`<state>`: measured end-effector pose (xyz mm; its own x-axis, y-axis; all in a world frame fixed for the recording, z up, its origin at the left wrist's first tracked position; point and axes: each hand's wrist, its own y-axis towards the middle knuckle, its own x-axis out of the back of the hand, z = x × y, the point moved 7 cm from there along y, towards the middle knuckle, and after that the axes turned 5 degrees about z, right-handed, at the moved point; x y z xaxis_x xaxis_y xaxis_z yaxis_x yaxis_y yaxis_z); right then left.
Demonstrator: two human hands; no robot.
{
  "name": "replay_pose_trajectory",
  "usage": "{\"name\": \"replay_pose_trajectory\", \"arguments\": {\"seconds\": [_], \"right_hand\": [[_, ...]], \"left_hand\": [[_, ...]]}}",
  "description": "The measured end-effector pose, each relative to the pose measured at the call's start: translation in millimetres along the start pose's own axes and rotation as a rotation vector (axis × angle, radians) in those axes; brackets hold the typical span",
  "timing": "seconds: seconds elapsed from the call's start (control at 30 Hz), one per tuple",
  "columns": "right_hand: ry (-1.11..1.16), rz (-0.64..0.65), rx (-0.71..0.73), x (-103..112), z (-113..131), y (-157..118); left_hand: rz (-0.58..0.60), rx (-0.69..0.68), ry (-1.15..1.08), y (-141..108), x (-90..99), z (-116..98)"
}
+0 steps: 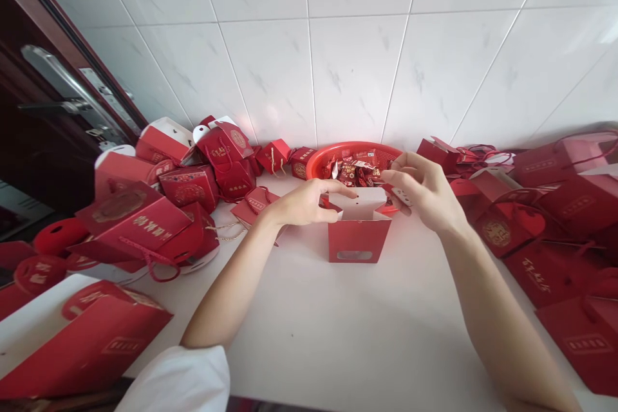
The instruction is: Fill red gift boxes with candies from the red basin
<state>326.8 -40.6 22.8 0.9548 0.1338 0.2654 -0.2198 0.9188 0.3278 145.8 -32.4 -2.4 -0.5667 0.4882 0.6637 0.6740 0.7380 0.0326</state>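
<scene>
Head view: open red box (360, 232) between two hands

Far left, heaped gift boxes (188, 187) on the white desk (299, 328). Left hand (305, 203) sits at the open red box's left rim, thumb and fingers apart; cannot tell whether they grip. Open red box stands upright mid-desk, mouth up, just in front of the red basket (316, 161) of wrapped sweets (357, 172). Right hand (427, 190), beside the right rim, pinches a small red packet (398, 197). Far right, more red boxes (533, 273), crowded.

Risks, my judgement: packet could slip from a fingertip hold; a wrist knock could tip the open red box, likely light card.

Hidden: box floor, basket's near side, part of the packet. Outermost boxes cut off.
</scene>
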Motion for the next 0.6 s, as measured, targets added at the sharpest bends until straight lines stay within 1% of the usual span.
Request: {"name": "replay_pose_trajectory", "arguments": {"seconds": [0.1, 0.2, 0.3, 0.43, 0.5, 0.6], "right_hand": [[0.208, 0.062, -0.043, 0.0, -6.7, 2.0], [0.251, 0.092, -0.046, -1.2, -6.9, 2.3], [0.188, 0.116, 0.008, -5.4, 0.7, 0.8], [0.095, 0.170, 0.148, -14.8, 13.8, -1.4], [0.054, 0.193, 0.191, -19.0, 16.0, -1.8], [-0.048, 0.220, 0.211, -24.1, 14.5, -1.6]], "left_hand": [[0.004, -0.020, -0.023, 0.6, -0.7, 3.0], [0.017, -0.029, -0.051, 0.7, -1.9, 4.7], [0.015, -0.032, -0.055, 0.5, -1.8, 3.5], [0.017, -0.017, -0.043, 0.7, -1.9, 3.7], [0.013, -0.012, -0.030, 1.0, -1.7, 4.9], [-0.001, -0.003, -0.011, 1.6, -0.9, 6.9]]}}
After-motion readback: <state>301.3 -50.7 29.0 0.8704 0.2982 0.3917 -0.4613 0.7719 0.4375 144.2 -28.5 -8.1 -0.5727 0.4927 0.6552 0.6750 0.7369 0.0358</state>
